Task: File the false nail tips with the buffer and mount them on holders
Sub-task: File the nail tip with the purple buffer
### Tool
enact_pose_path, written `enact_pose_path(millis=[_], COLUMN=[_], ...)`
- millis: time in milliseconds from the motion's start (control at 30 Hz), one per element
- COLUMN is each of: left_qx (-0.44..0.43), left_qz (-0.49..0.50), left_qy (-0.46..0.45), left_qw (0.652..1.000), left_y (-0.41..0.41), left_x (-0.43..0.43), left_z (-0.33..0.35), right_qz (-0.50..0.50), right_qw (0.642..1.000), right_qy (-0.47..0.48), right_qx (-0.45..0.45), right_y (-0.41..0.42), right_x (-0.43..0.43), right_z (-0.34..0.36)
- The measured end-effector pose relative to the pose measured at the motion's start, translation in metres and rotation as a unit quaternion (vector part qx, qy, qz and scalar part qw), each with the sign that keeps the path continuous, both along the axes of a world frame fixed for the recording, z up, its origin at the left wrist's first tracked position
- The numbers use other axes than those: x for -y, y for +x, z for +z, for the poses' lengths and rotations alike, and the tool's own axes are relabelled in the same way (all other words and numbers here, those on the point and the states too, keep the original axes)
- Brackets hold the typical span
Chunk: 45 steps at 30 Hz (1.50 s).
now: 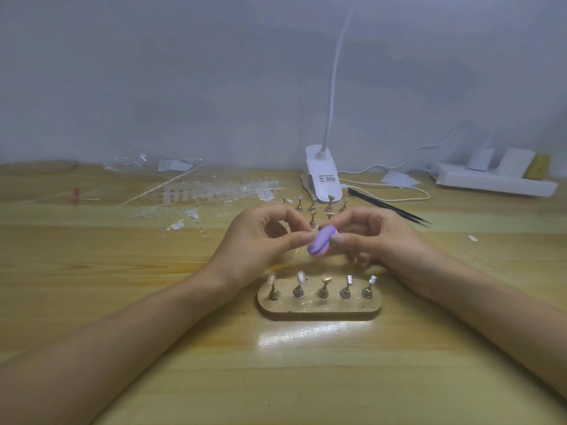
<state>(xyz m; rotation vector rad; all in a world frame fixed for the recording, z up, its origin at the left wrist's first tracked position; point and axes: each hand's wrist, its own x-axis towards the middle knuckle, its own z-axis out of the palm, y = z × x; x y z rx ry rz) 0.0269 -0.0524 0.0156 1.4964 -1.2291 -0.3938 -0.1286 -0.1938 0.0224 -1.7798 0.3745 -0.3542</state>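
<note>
All rel. to the stand (319,309) on the table (122,271): 5 holders (322,291) on it, 1 row L to R. Just behind it, my L hand (260,237) & R hand (377,237), buffer (319,245) btwn them. Further behind: loose holders (329,204), then lamp clamp (323,176). Behind-left: nail tip strips (214,191). Behind-right: tweezers (389,207), power strip (494,179) beyond.

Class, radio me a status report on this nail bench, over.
Left hand pinching small clear nail tip. Right hand gripping purple oval buffer against it. Nothing in the way.
</note>
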Motion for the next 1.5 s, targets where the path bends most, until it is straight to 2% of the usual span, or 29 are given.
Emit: enact_pose_path(millis=[67,167,267,367,467,567,667,767,867,967,1067,1167,1267,1333,1433,1500], left_qx=[0.005,0.003,0.01,0.004,0.003,-0.006,-0.003,-0.006,-0.002,-0.019,-0.01,-0.016,-0.013,-0.019,-0.006,-0.017], left_qz=[-0.002,0.0,-0.001,-0.003,-0.003,0.0,0.0,0.0,-0.004,-0.001,-0.003,-0.003,-0.003,-0.002,-0.002,-0.001], left_qy=[-0.002,-0.007,-0.01,-0.011,-0.011,-0.013,-0.014,-0.015,-0.014,-0.017,-0.017,-0.019,-0.022,-0.02,-0.018,-0.018], left_qw=[1.0,1.0,1.0,1.0,1.0,1.0,1.0,1.0,1.0,1.0,1.0,1.0,1.0,1.0,1.0,1.0], left_y=[-0.0003,-0.0003,0.0,0.0003,0.0002,-0.0004,-0.0009,0.0,0.0001,0.0007,0.0005,0.0008,0.0008,0.0008,0.0004,0.001], left_x=[-0.0002,-0.0004,-0.0003,-0.0001,-0.0005,-0.0006,-0.0007,-0.0005,-0.0005,-0.0003,0.0,0.0005,0.0005,0.0004,0.0003,0.0007], left_z=[0.0001,0.0,-0.0004,-0.001,-0.0005,0.0,0.0004,-0.0003,-0.0002,-0.0008,-0.0007,-0.0005,-0.0002,-0.0002,-0.0006,-0.0013], right_qz=[0.021,-0.005,0.029,-0.01,0.017,-0.013,0.013,-0.011,0.027,-0.027,0.002,-0.032,-0.01,-0.048,-0.006,-0.036], right_qw=[1.0,1.0,1.0,1.0,1.0,1.0,1.0,1.0,0.999,1.0,1.0,0.999,1.0,0.999,1.0,0.999], right_qy=[-0.004,-0.003,-0.003,-0.007,-0.006,-0.009,-0.012,-0.007,-0.017,-0.005,0.001,0.005,0.002,-0.003,-0.007,-0.005], right_qx=[-0.009,0.0,-0.005,0.007,0.005,0.006,-0.002,0.01,-0.006,0.012,0.01,0.013,0.01,0.014,0.02,0.02], right_y=[0.0004,0.0012,0.0019,0.0015,0.0007,0.0011,0.0005,0.0007,0.0007,0.001,0.0016,0.0018,0.0028,0.0024,0.0017,0.0014], right_x=[-0.0006,-0.0006,-0.0014,-0.0007,-0.0005,-0.0007,-0.0021,-0.0036,-0.0056,-0.0052,-0.0063,-0.0055,-0.006,-0.0055,-0.0067,-0.0069], right_z=[-0.0001,-0.0014,-0.0016,-0.002,-0.0019,-0.0028,-0.0021,-0.0022,-0.0019,-0.0019,-0.0016,-0.0013,-0.0021,-0.0028,-0.0032,-0.003])
